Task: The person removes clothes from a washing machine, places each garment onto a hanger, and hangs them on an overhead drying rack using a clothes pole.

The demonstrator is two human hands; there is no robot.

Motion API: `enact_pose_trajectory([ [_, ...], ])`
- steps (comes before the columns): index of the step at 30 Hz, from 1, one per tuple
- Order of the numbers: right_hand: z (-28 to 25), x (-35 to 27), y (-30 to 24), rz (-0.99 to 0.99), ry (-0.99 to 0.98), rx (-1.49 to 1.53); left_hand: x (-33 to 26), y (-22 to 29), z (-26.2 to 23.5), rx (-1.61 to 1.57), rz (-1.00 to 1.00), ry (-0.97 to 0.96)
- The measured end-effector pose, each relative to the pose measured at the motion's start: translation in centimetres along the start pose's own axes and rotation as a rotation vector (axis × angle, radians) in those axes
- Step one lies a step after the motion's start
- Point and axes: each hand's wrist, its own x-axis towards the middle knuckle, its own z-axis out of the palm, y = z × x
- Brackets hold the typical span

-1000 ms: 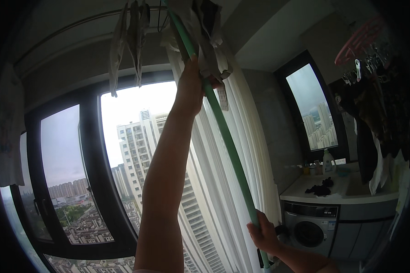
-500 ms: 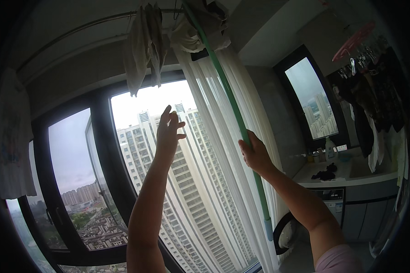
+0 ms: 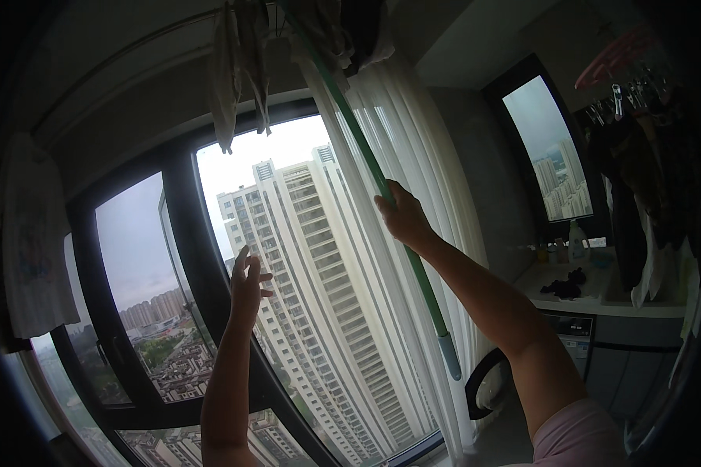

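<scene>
My right hand point(image 3: 404, 217) is wrapped round a long green pole point(image 3: 360, 138) with a grey-blue end grip. The pole slants from the lower right up to the clothes hung near the ceiling, where its top end is hidden among them. My left hand point(image 3: 247, 287) is raised in front of the window with its fingers apart and nothing in it. Above it hang light-coloured garments point(image 3: 240, 74) on a rail. Just behind the pole falls a white sheer curtain point(image 3: 405, 117).
A wide dark-framed window point(image 3: 181, 272) fills the left and middle. At right stand a counter point(image 3: 600, 300) with bottles and a dark cloth, and a front-loading washer point(image 3: 487, 383). A pink clip hanger point(image 3: 611, 58) holds dark clothes. A white shirt point(image 3: 35, 241) hangs far left.
My left hand has dropped lower and to the left. My right hand, still gripping the pole, has moved up and left, and the pole leans more to the left. The view has shifted.
</scene>
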Motion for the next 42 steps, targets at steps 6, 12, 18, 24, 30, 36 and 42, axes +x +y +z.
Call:
enact_pose_trajectory([
  [6,-2.1,-1.8,2.8,-0.064,-0.001,0.007,-4.1,-2.1,3.8,-0.049,-0.124,-0.039],
  [12,-6.1,-7.4,3.2,0.076,-0.139,-0.001,-8.3,-1.8,7.3,-0.102,-0.188,-0.088],
  [18,-8.2,-17.9,5.2,0.189,-0.210,0.061,-11.9,0.7,11.6,-0.105,-0.176,-0.217],
  [24,-11.1,-31.6,7.9,0.415,-0.503,-0.032,-14.8,6.5,21.1,-0.355,-0.018,-0.478],
  [30,-11.1,-41.1,12.2,0.712,-0.862,0.300,-19.6,8.5,31.3,-0.462,-0.192,-0.630],
  [36,-16.1,-35.2,16.0,0.762,-0.742,0.299,-24.2,1.7,39.0,-0.349,-0.456,-0.969],
  [42,-14.8,-36.8,24.7,0.880,-0.749,0.540,-24.2,-7.4,45.5,-0.388,-0.685,-1.265],
])
